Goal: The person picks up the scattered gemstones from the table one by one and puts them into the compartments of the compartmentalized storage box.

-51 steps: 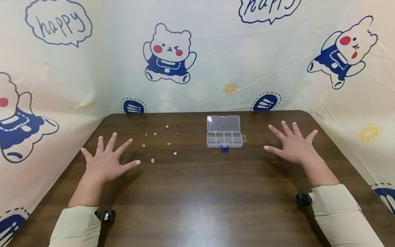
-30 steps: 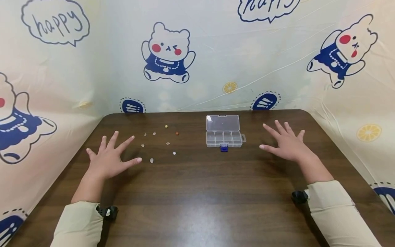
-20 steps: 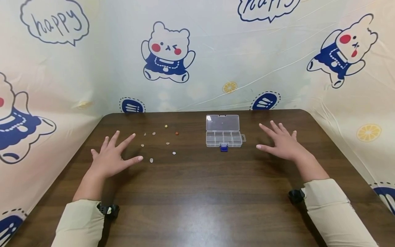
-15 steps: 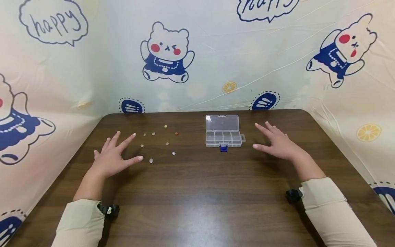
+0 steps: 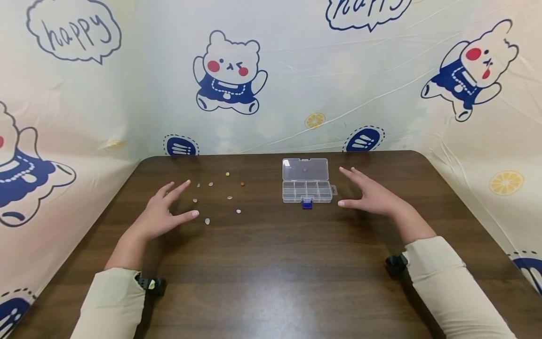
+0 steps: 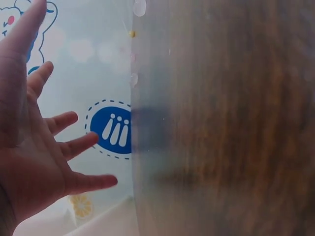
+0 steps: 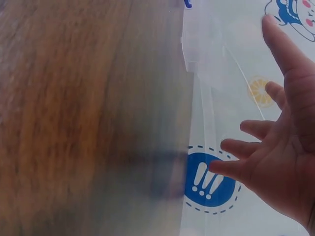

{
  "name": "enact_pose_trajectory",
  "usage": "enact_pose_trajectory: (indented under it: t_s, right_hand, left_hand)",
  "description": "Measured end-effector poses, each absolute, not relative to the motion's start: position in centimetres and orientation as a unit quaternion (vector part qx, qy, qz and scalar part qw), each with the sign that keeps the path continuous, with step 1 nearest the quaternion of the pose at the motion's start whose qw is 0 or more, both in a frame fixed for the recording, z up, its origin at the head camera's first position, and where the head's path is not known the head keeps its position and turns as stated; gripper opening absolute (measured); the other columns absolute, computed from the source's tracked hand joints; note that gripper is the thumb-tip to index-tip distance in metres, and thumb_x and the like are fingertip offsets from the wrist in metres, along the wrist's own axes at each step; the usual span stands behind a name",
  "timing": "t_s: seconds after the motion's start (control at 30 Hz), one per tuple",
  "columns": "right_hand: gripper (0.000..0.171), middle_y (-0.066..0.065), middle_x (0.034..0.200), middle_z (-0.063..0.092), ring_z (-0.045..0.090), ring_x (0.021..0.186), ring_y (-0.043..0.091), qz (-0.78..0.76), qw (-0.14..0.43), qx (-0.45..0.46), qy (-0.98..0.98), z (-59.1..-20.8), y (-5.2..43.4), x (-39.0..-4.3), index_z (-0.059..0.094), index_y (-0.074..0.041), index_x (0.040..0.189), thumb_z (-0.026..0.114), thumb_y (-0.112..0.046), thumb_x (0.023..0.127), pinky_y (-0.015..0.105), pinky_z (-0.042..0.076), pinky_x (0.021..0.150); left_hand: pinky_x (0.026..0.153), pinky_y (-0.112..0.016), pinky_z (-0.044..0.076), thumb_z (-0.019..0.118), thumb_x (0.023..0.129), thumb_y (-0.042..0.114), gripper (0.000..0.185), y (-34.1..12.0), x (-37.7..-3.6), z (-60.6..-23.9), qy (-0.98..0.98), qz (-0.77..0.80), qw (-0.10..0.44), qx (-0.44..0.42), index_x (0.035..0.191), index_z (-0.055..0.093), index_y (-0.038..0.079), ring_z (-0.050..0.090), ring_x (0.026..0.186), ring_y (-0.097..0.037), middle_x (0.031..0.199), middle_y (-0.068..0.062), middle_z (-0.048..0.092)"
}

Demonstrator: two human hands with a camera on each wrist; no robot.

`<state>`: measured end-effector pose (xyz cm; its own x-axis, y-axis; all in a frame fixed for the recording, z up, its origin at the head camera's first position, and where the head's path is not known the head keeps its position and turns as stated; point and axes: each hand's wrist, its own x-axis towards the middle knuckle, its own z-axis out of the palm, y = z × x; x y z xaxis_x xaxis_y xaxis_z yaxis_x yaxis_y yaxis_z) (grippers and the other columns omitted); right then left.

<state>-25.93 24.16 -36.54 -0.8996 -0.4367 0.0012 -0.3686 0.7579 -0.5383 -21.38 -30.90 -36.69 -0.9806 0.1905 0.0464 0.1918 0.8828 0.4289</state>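
Note:
In the head view my left hand (image 5: 158,215) hovers over the left of the table, fingers spread and holding nothing. Just beyond its fingertips lie several small pebbles, among them a white one (image 5: 207,221), a yellow one (image 5: 227,174) and a reddish-orange one (image 5: 243,184). My right hand (image 5: 377,197), also spread and holding nothing, is to the right of a clear plastic compartment box (image 5: 289,192), apart from it. The box's lid (image 5: 306,170) is raised at the back, and a blue latch (image 5: 306,205) shows at its front. The compartments look bare.
The dark wooden table (image 5: 254,263) reaches back to a printed cloth (image 5: 288,84) hung behind and at both sides. Dark wrist cameras, such as the left one (image 5: 153,285), are strapped over pale sleeves (image 5: 112,301).
Both hands have moved inward and turned more edge-on, the right one nearing the box and the left one the pebbles. The box and pebbles have stayed in place.

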Motion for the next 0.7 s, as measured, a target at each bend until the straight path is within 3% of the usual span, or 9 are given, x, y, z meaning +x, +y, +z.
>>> enact_pose_trajectory:
  t_s: [0.23,0.5,0.7]
  right_hand:
    - [0.111,0.018,0.16,0.016,0.015,0.145,0.039,-0.294,0.063,-0.222,0.927,-36.8,24.0,-26.9,0.016,-0.023,0.158,0.085,-0.045,0.072,0.06,0.018,0.111]
    - [0.11,0.015,0.159,0.02,0.026,0.14,0.043,-0.34,0.07,-0.218,0.912,-37.4,24.0,-27.8,0.018,-0.021,0.157,0.086,-0.038,0.073,0.058,0.024,0.11]
    - [0.102,0.016,0.158,0.022,0.034,0.136,0.046,-0.391,0.085,-0.203,0.894,-37.9,23.9,-28.4,0.023,-0.019,0.156,0.086,-0.03,0.076,0.058,0.034,0.104]
  left_hand:
    - [0.097,-0.075,0.023,0.073,0.083,0.053,0.092,-31.1,-22.0,-37.0,-0.958,-0.267,-0.004,-0.102,0.156,0.023,0.027,0.019,0.136,-0.055,0.155,-0.029,0.013]
    - [0.099,-0.074,0.022,0.076,0.082,0.046,0.09,-31.4,-22.5,-37.1,-0.942,-0.316,-0.025,-0.108,0.155,0.027,0.023,0.019,0.138,-0.049,0.156,-0.025,0.013]
    - [0.099,-0.072,0.026,0.076,0.084,0.04,0.088,-31.6,-22.9,-37.3,-0.928,-0.353,-0.053,-0.105,0.155,0.027,0.025,0.03,0.134,-0.047,0.156,-0.022,0.017]
